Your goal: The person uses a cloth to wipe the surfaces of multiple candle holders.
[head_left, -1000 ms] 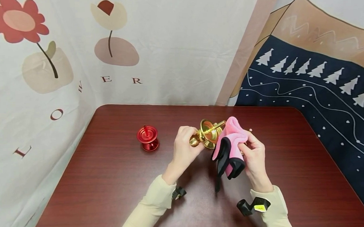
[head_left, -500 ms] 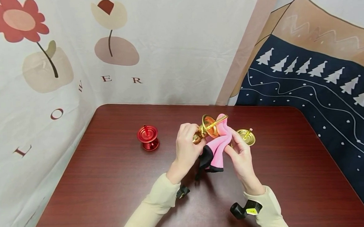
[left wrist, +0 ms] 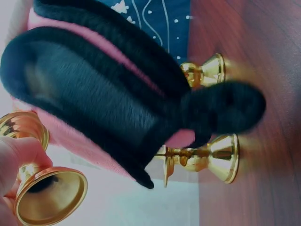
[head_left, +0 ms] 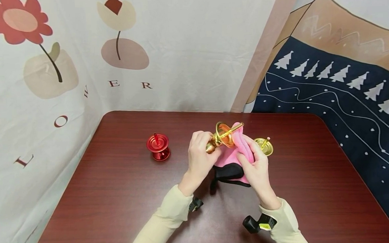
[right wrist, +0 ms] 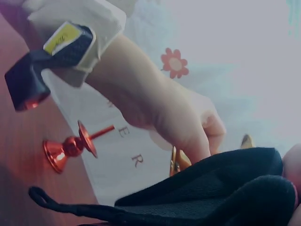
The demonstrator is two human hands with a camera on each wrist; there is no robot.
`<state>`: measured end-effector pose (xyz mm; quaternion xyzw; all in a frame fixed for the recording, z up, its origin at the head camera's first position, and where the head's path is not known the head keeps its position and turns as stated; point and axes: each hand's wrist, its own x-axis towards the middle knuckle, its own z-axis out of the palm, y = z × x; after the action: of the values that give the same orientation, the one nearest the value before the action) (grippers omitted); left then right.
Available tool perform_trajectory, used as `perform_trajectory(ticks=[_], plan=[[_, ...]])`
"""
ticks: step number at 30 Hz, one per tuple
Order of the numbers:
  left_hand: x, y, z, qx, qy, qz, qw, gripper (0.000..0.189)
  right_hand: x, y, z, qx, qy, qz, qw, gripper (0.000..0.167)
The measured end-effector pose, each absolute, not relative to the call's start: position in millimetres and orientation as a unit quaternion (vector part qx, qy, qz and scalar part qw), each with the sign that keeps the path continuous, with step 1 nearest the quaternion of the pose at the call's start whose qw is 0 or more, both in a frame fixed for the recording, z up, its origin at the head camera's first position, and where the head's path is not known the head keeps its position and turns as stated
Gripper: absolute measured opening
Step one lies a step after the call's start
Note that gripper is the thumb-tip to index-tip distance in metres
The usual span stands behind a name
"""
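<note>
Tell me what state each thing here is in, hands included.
Left hand: grips a gold candlestick.
Right hand: grips the cloth.
Held candlestick: tilted, raised.
Cloth: bunched, hanging.
Right gold candlestick: upright, partly hidden.
Other gold candlestick: upright, partly hidden.
Red candlestick: upright on the table.

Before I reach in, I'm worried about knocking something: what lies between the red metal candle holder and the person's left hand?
In the head view, only bare brown wooden tabletop shows between the red candle holder and the left hand.
</note>
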<state>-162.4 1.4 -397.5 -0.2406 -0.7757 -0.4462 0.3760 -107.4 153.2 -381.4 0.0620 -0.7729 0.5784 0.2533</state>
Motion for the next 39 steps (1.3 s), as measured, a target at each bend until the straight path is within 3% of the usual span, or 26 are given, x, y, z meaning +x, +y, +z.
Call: perform_trajectory(ticks=[8, 15, 23, 39], plan=[[-163, -3, -396, -0.241, -0.771, -0.467, 0.360, 0.023, -109, 165, -374, 0.076, -0.811, 0.455, 0.359, 0.037], [-161, -3, -395, -0.246, -0.773, -0.463, 0.358, 0.022, -108, 164, -373, 0.133, -0.834, 0.373, 0.384, 0.044], [-160, -3, -399, -0.257, -0.788, -0.423, 0.366, 0.024, -100, 162, -369, 0.164, -0.865, 0.289, 0.376, 0.038], [-161, -6, -400, -0.256, -0.800, -0.416, 0.348, 0.026, -93, 162, -361, 0.185, -0.843, 0.373, 0.340, 0.038]])
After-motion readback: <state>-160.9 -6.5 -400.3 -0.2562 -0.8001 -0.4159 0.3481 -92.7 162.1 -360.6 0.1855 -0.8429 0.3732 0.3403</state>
